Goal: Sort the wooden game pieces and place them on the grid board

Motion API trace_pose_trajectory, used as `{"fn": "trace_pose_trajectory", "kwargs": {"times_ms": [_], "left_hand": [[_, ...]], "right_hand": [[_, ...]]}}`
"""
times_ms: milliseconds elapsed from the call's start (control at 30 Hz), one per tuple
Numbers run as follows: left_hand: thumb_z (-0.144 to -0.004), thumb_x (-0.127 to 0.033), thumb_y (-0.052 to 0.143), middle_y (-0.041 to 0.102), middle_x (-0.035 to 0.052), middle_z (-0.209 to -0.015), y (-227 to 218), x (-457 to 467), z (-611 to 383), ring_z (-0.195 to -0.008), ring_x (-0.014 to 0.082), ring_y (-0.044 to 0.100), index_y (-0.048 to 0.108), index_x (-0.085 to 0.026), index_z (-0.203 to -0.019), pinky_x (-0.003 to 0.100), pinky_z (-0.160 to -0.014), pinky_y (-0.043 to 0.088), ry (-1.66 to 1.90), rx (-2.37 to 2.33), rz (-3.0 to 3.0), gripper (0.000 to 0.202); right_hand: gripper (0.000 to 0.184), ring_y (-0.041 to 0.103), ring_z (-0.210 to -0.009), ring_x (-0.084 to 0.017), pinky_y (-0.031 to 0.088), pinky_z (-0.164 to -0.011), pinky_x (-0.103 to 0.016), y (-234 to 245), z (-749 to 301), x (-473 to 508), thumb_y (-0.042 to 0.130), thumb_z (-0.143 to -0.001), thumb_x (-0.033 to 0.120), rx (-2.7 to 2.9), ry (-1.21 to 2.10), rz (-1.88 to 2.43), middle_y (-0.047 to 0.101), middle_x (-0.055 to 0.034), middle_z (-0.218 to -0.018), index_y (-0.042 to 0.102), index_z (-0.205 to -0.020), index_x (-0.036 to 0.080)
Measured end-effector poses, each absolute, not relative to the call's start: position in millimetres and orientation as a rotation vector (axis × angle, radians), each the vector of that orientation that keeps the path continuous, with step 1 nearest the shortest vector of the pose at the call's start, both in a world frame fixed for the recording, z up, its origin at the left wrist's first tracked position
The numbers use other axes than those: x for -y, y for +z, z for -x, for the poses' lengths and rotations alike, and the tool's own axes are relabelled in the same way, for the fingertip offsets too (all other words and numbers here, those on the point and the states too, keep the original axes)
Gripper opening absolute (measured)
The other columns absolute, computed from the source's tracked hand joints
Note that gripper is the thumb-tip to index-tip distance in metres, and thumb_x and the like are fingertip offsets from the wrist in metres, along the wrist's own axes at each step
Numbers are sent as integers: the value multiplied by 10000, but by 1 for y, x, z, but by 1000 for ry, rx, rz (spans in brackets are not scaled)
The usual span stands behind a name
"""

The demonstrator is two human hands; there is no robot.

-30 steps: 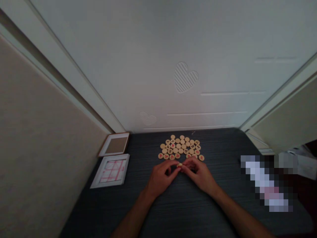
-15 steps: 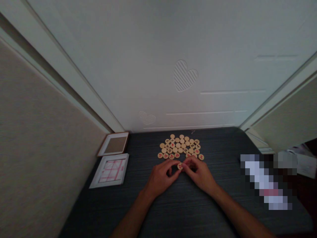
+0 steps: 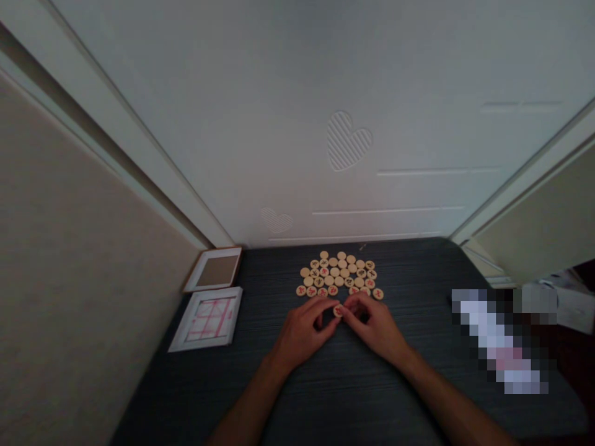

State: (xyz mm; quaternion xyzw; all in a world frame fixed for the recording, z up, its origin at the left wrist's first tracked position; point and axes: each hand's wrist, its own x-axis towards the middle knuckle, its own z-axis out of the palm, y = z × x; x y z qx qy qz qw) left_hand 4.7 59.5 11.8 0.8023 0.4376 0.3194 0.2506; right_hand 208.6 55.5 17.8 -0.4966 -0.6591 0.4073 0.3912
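Note:
Between my two hands is one round wooden xiangqi piece [image 3: 338, 311] with a red character facing up. My left hand [image 3: 307, 328] pinches it from the left with thumb and forefinger. From the right, the thumb and fingers of my right hand [image 3: 370, 319] close on the same piece. Just beyond my fingers lie several more xiangqi pieces [image 3: 334, 272], some blank side up, others showing red or black characters. A row of red-marked pieces [image 3: 312, 292] is nearest to me, partly hidden behind my right hand.
On the left of the dark table [image 3: 297, 409] lie a white box part with a red grid [image 3: 211, 319] and a brown-edged tray [image 3: 216, 271]. A white panel with raised hearts [image 3: 348, 141] rises behind the table. Something blurred out [image 3: 499, 341] lies at the right.

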Motion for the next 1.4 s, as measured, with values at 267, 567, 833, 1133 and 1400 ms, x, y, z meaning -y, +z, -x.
{"fn": "trace_pose_trajectory", "kwargs": {"times_ms": [267,567,833,1133,1400], "left_hand": [[-971,-315,601,699,43,-1246,13,-60,-4,-815,130,678,636,-288,-1301,309,-885,583,889,-1190,-2178,332],[-973,-311,596,743,17,-1082,13,-59,-4,-712,117,650,635,-276,-1271,275,-773,572,878,-1230,-2136,303],[-960,-323,618,739,-18,-893,14,-60,-4,-684,118,642,667,-267,-1189,240,-689,530,832,-1303,-2092,241],[-976,-254,583,739,11,-1176,12,-62,-3,-836,138,696,643,-291,-1264,275,-801,575,860,-1193,-2106,296],[-970,-264,599,742,13,-1148,11,-61,-3,-880,150,706,647,-300,-1265,299,-859,582,853,-1194,-2114,301]], "right_hand": [[165,665,-726,-136,547,-700,-253,21,-208,-55,600,-955,382,1680,1055,1209,701,-8,-846,640,-962,223],[179,715,-814,-165,586,-782,-296,20,-209,-55,610,-943,391,1665,1087,1206,741,-28,-921,632,-1029,235],[213,721,-825,-158,579,-748,-276,17,-209,-55,629,-925,321,1692,1069,1199,748,-15,-931,629,-1123,241],[330,663,-688,-135,556,-663,-249,15,-213,-58,626,-903,271,1835,957,1223,734,-2,-851,643,-1231,239],[322,617,-657,-140,529,-645,-258,8,-216,-59,626,-904,268,1930,854,1259,696,1,-816,661,-1223,240]]}}
